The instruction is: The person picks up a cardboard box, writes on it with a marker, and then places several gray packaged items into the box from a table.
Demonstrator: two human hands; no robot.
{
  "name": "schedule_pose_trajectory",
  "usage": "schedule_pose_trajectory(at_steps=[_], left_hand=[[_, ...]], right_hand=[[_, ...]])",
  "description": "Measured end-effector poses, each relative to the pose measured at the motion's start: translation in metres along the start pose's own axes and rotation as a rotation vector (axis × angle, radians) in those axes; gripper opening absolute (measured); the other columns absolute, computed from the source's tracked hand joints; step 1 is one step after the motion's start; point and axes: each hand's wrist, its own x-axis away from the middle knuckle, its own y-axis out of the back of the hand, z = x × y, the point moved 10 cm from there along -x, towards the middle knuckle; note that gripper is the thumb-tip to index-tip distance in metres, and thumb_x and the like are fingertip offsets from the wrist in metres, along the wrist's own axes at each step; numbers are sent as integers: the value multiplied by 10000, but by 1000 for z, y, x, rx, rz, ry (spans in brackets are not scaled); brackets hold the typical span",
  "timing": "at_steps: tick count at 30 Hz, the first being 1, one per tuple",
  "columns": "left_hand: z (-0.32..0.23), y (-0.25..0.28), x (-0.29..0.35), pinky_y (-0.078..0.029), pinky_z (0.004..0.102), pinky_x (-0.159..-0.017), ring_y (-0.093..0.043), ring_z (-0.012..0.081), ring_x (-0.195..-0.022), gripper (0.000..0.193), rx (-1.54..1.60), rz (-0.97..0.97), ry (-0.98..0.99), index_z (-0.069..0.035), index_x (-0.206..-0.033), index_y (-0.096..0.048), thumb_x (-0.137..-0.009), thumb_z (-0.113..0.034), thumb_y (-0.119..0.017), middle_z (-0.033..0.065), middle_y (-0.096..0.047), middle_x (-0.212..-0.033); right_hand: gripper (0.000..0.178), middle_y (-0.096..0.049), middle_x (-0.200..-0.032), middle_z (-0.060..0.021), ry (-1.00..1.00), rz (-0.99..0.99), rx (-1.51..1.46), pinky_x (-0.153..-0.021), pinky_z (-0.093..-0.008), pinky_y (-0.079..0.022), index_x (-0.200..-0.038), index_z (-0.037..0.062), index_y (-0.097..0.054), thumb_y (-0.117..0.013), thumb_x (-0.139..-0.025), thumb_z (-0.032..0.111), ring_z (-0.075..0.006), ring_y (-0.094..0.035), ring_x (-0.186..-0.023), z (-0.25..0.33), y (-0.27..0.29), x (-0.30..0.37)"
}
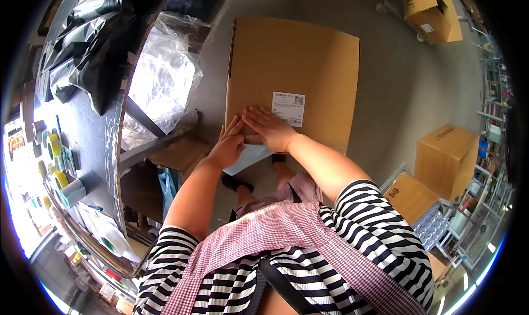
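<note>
Lg. cardboard box (297,61) directly ahead of the person, its visible face running away from the body, printed white label (287,110) toward the near side. Key relation: nearly all of the box lies beyond the hands; both sit at its near L end, close to the edge facing the person. Long axis hard to call, as the lens bends the sides & the two spans look abt. equal.

L hand (226,145) is nearer the near L corner; R hand (271,130) is farther in on the face, just beside the label, w/ fingers angled up & to the L. Fingertips of the two meet or nearly so.

Grip: R hand is spread flat, palm down, not wrapped round anything. L fingers lean up against the box, partly bent; can't tell if the thumb side pinches anything. Pale blue sheet (249,159) shows just below the near edge, under the hands; can't tell if either one holds it.

Pose: both forearms reach fwd & converge, L forearm (193,196) slanting up to the R, R forearm (328,163) slanting up to the L. Clear plastic wrap (165,67) lies off to the L, apart from the box.
</note>
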Motion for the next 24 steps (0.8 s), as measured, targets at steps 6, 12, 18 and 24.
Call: schedule_pose_trajectory(at_steps=[6,12,18,24], left_hand=[[-4,14,0,-278,543,-1185,-264,358,-1501,89,34,-105,39,-33,-896,-598,-838,-5,-659,124,-354,-1599],[96,-16,157,-500,338,-797,-641,203,-877,231,707,-638,691,-22,-1043,-752,-835,-9,-651,76,-707,-999],[203,-51,373,-473,280,-624,-595,136,-688,215,1229,-1429,1237,-6,-1054,-731,-875,-48,-621,46,-660,-787],[261,-65,506,-487,423,-987,-619,356,-1148,384,-149,-430,1370,-151,-1299,-619,-942,-280,-560,118,-661,-1247]], right_hand=[[512,-667,-1227,-199,-371,16,-696,-976,-393,-521,-1462,87,-465,-561,-962,133,-330,-666,-1106,-6,4,74],[326,-711,-1130,-153,-607,-184,-921,-910,-326,-555,-1319,-2,-586,-559,-1006,87,-205,-694,-1020,-13,2,136],[337,-692,-1151,-164,-636,-70,-739,-950,-335,-540,-1311,-22,-584,-582,-978,28,-213,-673,-1064,-25,39,167],[337,-666,-1149,-114,-499,139,-733,-939,-310,-539,-1318,-6,-578,-566,-982,5,-171,-648,-1031,28,33,90]])
